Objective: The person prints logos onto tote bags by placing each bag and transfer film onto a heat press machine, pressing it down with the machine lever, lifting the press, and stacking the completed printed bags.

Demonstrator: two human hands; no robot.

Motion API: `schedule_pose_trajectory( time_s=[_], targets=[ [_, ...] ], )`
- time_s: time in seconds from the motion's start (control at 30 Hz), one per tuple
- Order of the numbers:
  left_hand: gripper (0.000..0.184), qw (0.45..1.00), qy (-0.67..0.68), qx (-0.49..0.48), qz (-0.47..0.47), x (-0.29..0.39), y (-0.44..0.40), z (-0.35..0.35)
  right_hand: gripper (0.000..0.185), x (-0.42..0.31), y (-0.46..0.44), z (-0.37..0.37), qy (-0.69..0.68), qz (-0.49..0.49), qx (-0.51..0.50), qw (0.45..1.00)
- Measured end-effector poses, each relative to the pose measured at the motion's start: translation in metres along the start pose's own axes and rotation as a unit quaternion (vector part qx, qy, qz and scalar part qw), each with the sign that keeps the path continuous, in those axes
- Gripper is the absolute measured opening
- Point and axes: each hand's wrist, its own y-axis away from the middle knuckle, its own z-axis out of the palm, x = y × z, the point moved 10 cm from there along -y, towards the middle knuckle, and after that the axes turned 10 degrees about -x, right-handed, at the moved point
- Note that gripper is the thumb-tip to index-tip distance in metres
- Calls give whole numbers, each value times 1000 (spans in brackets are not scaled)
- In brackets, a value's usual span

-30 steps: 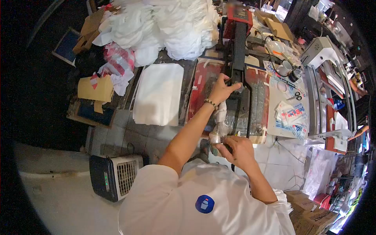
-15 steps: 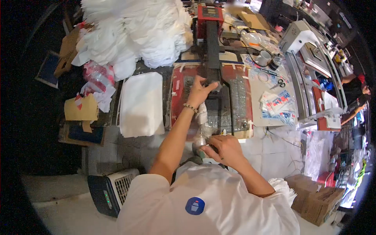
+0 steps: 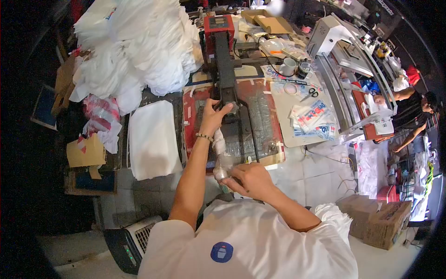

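Note:
A heat press (image 3: 226, 69) stands in front of me, with a dark arm and a wide flat plate wrapped in worn film and tape. My left hand (image 3: 214, 116), wearing a beaded bracelet, reaches to the middle of the arm. Its thumb and fingers are round a knob (image 3: 231, 109) there. Toward me runs the press handle (image 3: 219, 144), wrapped in pale tape. My right hand (image 3: 253, 180) is closed at the near end of this handle, its fingers curled and partly hidden from above.
A stack of white fabric sheets (image 3: 153, 139) lies left of the press, below a big pile of white cloth (image 3: 139, 46). Mugs (image 3: 288, 67), scissors (image 3: 310, 94) and printed packets (image 3: 312, 116) sit right. Beyond a second press (image 3: 334, 42), another person (image 3: 411, 109) works.
My view has turned a little, so the press and table appear further left. Both hands stay at the knob and handle. The other person at the right shows more fully.

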Motion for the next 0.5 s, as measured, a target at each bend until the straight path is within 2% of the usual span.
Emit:
schedule_pose_trajectory(
  time_s=[0.23,0.33,0.5],
  targets=[
    [52,999,11,-4,-32,6,9,1,41,1,1,3,-8,2,-17,1000],
    [52,1000,17,1,-1,6,6,1,42,1,1,4,-13,-1,-19,1000],
    [50,1000,29,-5,-5,6,7,2,44,-2,3,0,-1,5,-15,1000]
  ],
)
